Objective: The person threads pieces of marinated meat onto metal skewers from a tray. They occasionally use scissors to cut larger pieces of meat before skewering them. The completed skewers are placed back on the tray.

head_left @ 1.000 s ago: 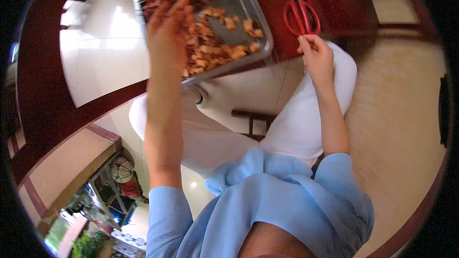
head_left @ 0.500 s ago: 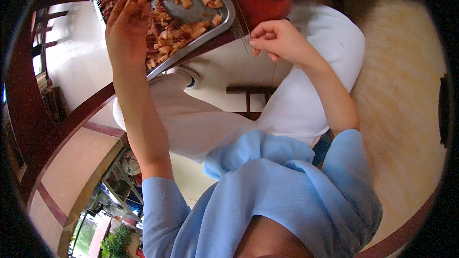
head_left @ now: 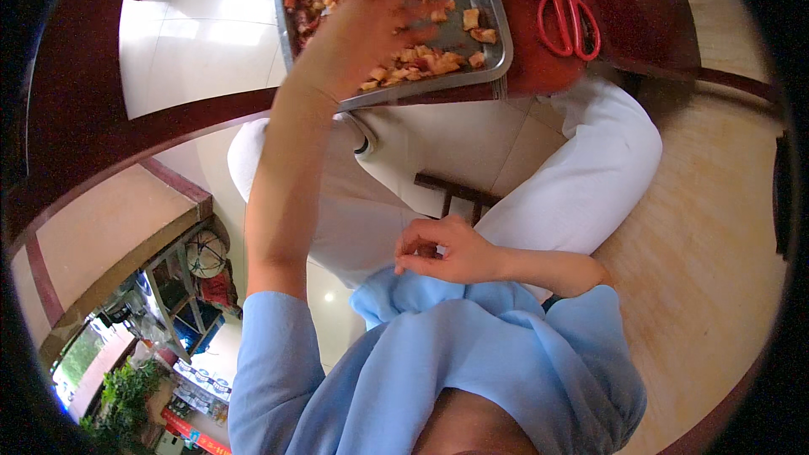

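- While my left hand (head_left: 371, 21) stays spread, loose, over the meat pieces (head_left: 421, 59) in the steel tray (head_left: 497, 50)
- my right hand (head_left: 447, 253) — back from the table edge — now pinches my blue shirt (head_left: 472, 354), gripping nothing else.

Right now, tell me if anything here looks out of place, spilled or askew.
Nothing looks spilled or broken. The meat pieces all lie inside the metal tray, which sits close to the table's near edge but fully on it. The red scissors lie flat beside the tray. The left hand hovers over the tray; the right hand rests at the blue shirt.
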The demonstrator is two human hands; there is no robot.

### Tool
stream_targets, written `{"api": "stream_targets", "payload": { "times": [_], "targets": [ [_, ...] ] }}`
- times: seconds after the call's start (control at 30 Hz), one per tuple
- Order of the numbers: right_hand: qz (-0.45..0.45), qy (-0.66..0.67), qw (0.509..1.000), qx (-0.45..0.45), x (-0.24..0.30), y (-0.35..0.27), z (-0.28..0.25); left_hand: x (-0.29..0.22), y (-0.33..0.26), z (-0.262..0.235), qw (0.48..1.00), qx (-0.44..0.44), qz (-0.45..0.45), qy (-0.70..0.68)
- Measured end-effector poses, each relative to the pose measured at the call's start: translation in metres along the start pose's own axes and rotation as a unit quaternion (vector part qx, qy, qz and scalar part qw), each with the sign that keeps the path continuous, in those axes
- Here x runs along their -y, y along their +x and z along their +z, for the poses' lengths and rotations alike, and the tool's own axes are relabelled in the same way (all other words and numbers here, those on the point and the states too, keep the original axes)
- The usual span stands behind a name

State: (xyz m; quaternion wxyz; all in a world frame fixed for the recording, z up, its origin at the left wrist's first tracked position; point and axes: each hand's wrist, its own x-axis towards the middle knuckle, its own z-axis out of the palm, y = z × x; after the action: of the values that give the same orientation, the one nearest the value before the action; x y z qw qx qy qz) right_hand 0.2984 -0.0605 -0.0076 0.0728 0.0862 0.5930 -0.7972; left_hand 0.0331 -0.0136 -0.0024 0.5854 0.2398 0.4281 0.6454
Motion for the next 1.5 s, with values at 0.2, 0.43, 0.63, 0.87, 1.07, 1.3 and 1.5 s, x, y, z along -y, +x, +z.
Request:
{"api": "stream_targets", "payload": {
  "times": [0.2, 0.43, 0.63, 0.87, 1.07, 1.3, 1.5],
  "targets": [
    [-0.077, -0.224, 0.971, -0.037, -0.002, 0.012, -0.014, 0.01, -0.013, 0.027, 0.989, 0.141, -0.031, 0.042],
    [0.033, -0.063, 0.986, -0.148, 0.075, 0.053, -0.088, 0.013, -0.007, 0.026, 0.996, 0.077, 0.043, 0.029],
    [-0.244, -0.621, 0.647, -0.368, 0.115, 0.088, -0.16, -0.007, -0.008, 0.018, 0.998, 0.022, 0.06, -0.014],
    [-0.092, -0.794, 0.529, -0.284, 0.109, 0.148, -0.26, 0.004, -0.002, 0.014, 0.992, -0.01, -0.003, -0.123],
    [-0.005, -0.737, 0.643, -0.208, 0.142, 0.172, -0.294, 0.007, -0.003, 0.02, 0.991, -0.015, -0.008, -0.132],
    [-0.062, -0.773, 0.602, -0.188, 0.15, 0.165, -0.29, 0.005, -0.003, 0.022, 0.994, -0.006, -0.021, -0.109],
    [0.019, -0.665, 0.731, -0.152, 0.169, 0.141, -0.277, 0.008, -0.005, 0.023, 0.978, 0.145, -0.054, -0.139]
  ]
}}
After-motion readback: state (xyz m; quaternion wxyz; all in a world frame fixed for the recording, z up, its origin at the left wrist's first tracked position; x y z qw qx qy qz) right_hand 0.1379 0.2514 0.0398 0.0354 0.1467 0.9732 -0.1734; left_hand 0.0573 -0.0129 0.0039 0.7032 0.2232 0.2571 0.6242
